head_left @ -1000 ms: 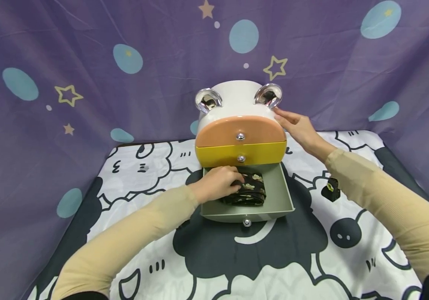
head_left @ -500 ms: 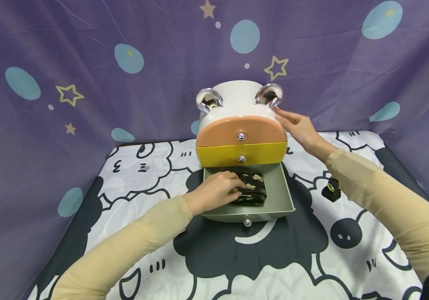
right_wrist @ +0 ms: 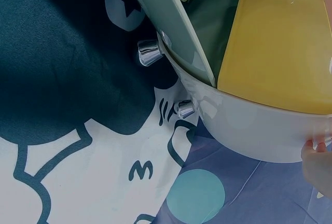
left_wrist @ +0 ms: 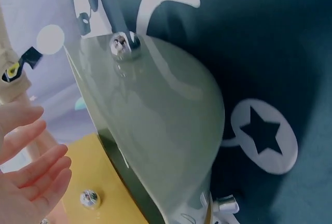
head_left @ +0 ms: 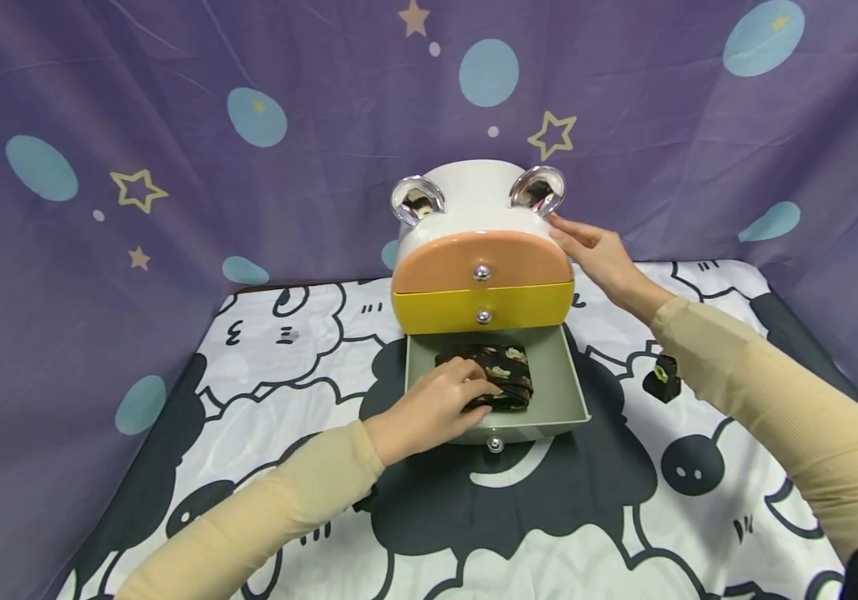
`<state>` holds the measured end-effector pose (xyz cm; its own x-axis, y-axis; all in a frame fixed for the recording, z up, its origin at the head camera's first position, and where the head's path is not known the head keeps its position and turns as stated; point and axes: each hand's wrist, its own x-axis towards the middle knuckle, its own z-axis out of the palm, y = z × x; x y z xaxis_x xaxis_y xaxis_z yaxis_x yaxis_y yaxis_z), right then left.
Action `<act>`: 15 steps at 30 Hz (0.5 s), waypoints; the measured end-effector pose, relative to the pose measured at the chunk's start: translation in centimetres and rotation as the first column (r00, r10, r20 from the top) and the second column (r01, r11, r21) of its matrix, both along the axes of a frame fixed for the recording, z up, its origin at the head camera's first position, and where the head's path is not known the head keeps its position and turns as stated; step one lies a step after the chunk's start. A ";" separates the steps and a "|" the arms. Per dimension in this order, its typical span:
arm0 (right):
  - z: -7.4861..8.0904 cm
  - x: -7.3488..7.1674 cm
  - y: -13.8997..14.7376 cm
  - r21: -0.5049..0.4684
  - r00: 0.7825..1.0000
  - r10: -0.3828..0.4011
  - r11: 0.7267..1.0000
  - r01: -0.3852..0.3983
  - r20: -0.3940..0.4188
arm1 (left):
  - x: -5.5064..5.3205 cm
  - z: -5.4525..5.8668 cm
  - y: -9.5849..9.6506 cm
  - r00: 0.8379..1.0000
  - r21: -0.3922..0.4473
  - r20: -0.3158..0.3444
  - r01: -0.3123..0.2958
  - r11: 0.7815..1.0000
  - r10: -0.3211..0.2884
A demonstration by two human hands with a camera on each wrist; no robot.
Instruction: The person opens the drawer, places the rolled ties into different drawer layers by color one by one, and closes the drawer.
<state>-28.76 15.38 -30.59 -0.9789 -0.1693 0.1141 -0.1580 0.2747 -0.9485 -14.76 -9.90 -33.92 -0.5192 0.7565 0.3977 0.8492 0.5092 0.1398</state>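
A folded black patterned cloth (head_left: 507, 375) lies in the pulled-out bottom drawer (head_left: 558, 379) of a small frog-shaped cabinet (head_left: 474, 192). My left hand (head_left: 436, 408) hovers over the drawer's front left part, fingers loosely bent. Seen in the left wrist view, that left hand (left_wrist: 36, 167) has its fingers apart with nothing between them. Whether its fingertips touch the cloth's near edge cannot be told from the head view. With extended fingers, my right hand (head_left: 601, 258) rests against the cabinet's upper right side. Only part of this right hand (right_wrist: 317, 164) shows in the right wrist view.
Orange (head_left: 444, 262) and yellow (head_left: 436, 312) drawers above are closed, each with a silver knob. Silver feet (right_wrist: 149, 53) support the cabinet. A sheep-print cloth (head_left: 519, 575) covers the table, and a purple curtain (head_left: 323, 125) hangs close behind.
My left hand has drawn toward the drawer's front edge, uncovering more of the folded cloth's left side. The right hand, cabinet and drawer have stayed in place.
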 end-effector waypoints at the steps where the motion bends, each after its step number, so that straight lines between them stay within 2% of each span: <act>1: 0.0 0.0 0.0 0.001 1.000 0.001 1.000 -0.001 0.000 | 0.2 0.0 0.0 1.000 0.004 -0.004 -0.004 1.000 0.004; 9: 0.0 0.0 0.1 0.005 1.000 0.000 1.000 0.000 -0.004 | 1.9 -0.3 0.4 0.999 0.033 0.025 -0.025 0.999 0.024; 15: 0.0 0.0 0.0 0.013 1.000 -0.003 1.000 0.003 0.004 | 3.0 -0.9 0.7 0.999 0.063 -0.037 -0.036 0.997 0.038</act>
<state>-28.77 15.38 -30.59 -0.9800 -0.1675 0.1076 -0.1529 0.2873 -0.9456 -11.76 -9.18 -34.79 -0.5297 0.7100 0.4640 0.8353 0.5317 0.1400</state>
